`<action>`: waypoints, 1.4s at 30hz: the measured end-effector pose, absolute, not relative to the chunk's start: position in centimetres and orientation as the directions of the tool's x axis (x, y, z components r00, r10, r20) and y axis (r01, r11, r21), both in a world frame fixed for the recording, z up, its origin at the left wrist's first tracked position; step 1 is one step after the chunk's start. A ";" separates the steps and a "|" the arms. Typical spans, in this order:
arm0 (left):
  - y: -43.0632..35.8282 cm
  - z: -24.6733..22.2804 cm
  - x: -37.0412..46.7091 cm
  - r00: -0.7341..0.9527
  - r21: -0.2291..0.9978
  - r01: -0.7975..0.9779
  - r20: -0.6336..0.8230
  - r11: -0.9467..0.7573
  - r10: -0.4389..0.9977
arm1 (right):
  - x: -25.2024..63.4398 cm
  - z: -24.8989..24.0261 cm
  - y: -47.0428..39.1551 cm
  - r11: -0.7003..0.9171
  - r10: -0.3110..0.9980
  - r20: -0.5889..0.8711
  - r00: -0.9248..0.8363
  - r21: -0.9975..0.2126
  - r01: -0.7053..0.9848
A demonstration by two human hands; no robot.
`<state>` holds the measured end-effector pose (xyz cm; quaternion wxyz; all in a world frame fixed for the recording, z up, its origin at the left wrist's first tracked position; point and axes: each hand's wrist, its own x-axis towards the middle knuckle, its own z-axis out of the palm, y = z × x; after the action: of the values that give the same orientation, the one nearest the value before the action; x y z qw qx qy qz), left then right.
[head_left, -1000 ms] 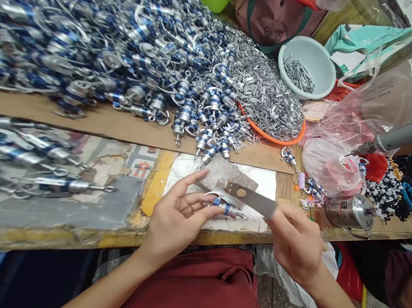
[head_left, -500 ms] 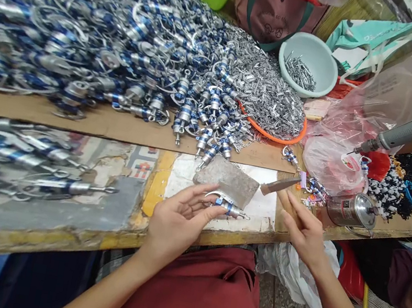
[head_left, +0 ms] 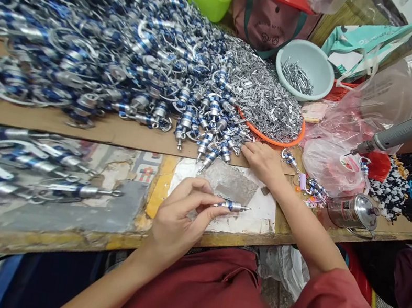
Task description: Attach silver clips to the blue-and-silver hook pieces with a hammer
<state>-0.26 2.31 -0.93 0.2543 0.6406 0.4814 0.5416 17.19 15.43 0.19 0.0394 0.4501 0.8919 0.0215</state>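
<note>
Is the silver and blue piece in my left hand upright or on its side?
On its side: your left hand pinches the silver and blue piece sideways, its thin tip pointing right.

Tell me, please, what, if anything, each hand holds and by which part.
Left hand: blue-banded metal cylinder, by the end opposite its thin tip. Right hand: cannot tell.

Even, fairly bright light leaves shadows soft, with highlights on the metal canister (head_left: 353, 212). Wide-angle distortion and blur smear the blue-and-silver pieces (head_left: 32, 163) at lower left; the centre is sharper.
</note>
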 end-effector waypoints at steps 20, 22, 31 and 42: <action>2.4 -0.2 -0.7 0.011 0.910 0.173 0.382 -0.378 0.924 | 15.7 1.7 3.8 0.335 0.915 0.295 -0.276 -0.935 0.113; 2.4 0.1 -0.7 0.010 0.928 0.104 0.359 -0.358 0.933 | 15.9 1.3 3.9 0.338 0.916 0.304 -0.263 -0.937 0.094; 2.2 1.2 -0.8 -0.044 0.993 -0.096 0.063 -0.067 0.997 | 16.3 2.3 2.6 0.735 0.676 0.613 -0.408 -0.598 0.319; 2.4 1.8 -1.4 0.044 0.995 0.057 0.086 -0.088 0.995 | 18.0 1.9 2.6 0.884 0.456 0.623 -0.636 -0.236 0.403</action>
<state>-1.40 2.43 1.78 0.4731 0.5459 0.4819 0.4960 18.02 2.57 1.85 -0.3544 0.2375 0.9036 -0.0376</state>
